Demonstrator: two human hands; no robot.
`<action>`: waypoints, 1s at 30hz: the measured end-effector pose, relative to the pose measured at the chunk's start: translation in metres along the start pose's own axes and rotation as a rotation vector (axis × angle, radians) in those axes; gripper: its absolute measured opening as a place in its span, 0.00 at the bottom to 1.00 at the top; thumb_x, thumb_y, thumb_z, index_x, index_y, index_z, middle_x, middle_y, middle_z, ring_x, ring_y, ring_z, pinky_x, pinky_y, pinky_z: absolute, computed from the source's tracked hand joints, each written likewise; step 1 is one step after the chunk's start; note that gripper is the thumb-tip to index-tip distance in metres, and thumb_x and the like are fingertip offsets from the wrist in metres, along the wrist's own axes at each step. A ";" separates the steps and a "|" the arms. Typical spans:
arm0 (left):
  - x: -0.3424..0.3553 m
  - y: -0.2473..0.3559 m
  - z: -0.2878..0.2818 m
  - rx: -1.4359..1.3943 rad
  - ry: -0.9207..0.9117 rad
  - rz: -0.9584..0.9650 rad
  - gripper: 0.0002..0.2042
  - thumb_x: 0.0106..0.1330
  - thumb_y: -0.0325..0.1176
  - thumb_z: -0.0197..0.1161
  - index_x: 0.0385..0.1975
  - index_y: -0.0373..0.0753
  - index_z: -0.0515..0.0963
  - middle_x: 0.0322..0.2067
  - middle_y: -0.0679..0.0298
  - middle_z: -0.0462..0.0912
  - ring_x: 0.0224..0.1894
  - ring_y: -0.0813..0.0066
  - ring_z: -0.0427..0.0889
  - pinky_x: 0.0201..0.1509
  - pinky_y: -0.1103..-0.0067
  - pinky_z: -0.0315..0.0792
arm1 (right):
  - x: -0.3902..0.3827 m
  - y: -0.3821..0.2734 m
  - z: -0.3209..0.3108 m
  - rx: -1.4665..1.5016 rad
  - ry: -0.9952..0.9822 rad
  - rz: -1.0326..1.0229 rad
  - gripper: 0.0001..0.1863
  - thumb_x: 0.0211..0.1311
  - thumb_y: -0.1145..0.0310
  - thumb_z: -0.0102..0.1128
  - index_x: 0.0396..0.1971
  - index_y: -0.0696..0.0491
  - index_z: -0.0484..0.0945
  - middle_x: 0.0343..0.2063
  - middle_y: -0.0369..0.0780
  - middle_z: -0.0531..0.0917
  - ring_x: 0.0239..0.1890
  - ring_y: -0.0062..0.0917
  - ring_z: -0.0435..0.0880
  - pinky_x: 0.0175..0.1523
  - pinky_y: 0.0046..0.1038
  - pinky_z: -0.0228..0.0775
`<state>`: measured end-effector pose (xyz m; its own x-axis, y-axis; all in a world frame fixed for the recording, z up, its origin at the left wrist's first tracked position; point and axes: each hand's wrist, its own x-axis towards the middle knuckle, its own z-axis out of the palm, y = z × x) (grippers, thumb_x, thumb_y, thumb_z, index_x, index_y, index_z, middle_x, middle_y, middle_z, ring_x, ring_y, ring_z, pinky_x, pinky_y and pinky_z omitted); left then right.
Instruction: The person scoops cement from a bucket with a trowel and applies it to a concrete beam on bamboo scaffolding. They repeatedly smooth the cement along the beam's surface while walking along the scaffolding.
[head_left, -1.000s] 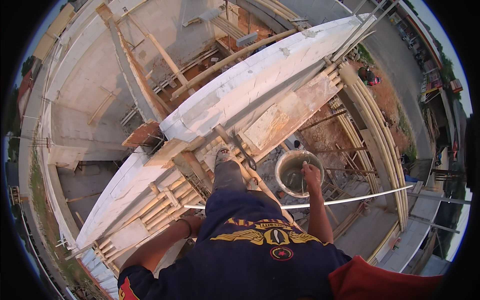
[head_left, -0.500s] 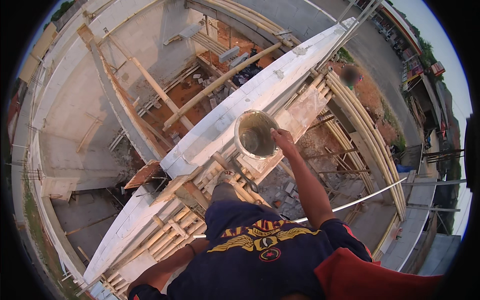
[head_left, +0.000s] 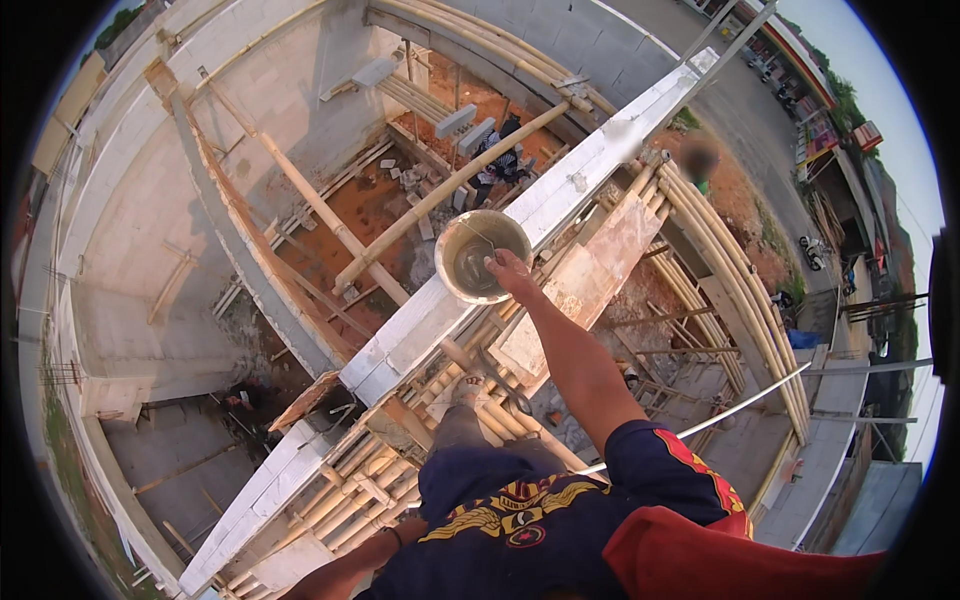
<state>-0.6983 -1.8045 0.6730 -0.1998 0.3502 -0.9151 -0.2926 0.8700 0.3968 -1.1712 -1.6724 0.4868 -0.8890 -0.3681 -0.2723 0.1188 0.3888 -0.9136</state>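
My right hand (head_left: 508,272) is closed on the thin wire handle of a round bucket (head_left: 455,275). Grey residue coats the bucket's inside, and its mouth faces up toward me. It hangs over the top of a white block wall (head_left: 410,335); whether it touches the wall I cannot tell. Of my left arm, the forearm (head_left: 345,568) and a dark wristband show at the lower edge. My left hand is mostly hidden against my dark clothes, so its fingers cannot be made out. My foot (head_left: 466,390) stands on bamboo poles beside the wall.
Bamboo scaffold poles (head_left: 350,465) and a mortar-stained board (head_left: 570,290) run along the wall. Beyond it, a bamboo pole (head_left: 450,190) crosses a deep room where a person (head_left: 495,165) works. Rubble lies below on the right. A white pipe (head_left: 740,405) slants across there.
My right hand has carried the bucket left and slightly nearer, from over the board to over the white wall. My view has shifted a little.
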 end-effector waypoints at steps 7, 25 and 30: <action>0.007 -0.009 -0.027 -0.023 -0.036 0.032 0.30 0.54 0.48 0.62 0.56 0.39 0.70 0.47 0.51 0.79 0.48 0.55 0.80 0.47 0.62 0.76 | -0.048 -0.008 -0.020 -0.134 -0.052 -0.055 0.28 0.64 0.60 0.61 0.59 0.58 0.67 0.49 0.43 0.77 0.52 0.27 0.77 0.56 0.30 0.69; 0.055 -0.009 -0.102 0.023 -0.170 0.001 0.36 0.51 0.51 0.66 0.58 0.37 0.67 0.49 0.51 0.77 0.48 0.56 0.80 0.47 0.64 0.76 | -0.520 0.067 -0.101 -0.516 -0.181 0.459 0.32 0.55 0.59 0.66 0.59 0.53 0.68 0.50 0.47 0.79 0.54 0.41 0.78 0.56 0.38 0.70; 0.058 -0.007 -0.116 0.062 -0.156 -0.049 0.38 0.50 0.52 0.67 0.59 0.36 0.66 0.50 0.51 0.77 0.49 0.57 0.80 0.47 0.64 0.76 | -0.584 0.022 -0.079 -0.781 -0.259 0.098 0.37 0.62 0.57 0.54 0.70 0.48 0.53 0.64 0.48 0.63 0.66 0.42 0.63 0.69 0.39 0.55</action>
<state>-0.8164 -1.8304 0.6255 -0.0380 0.3519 -0.9353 -0.2390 0.9056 0.3505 -0.6842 -1.3821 0.6492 -0.7494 -0.4478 -0.4877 -0.2358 0.8688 -0.4353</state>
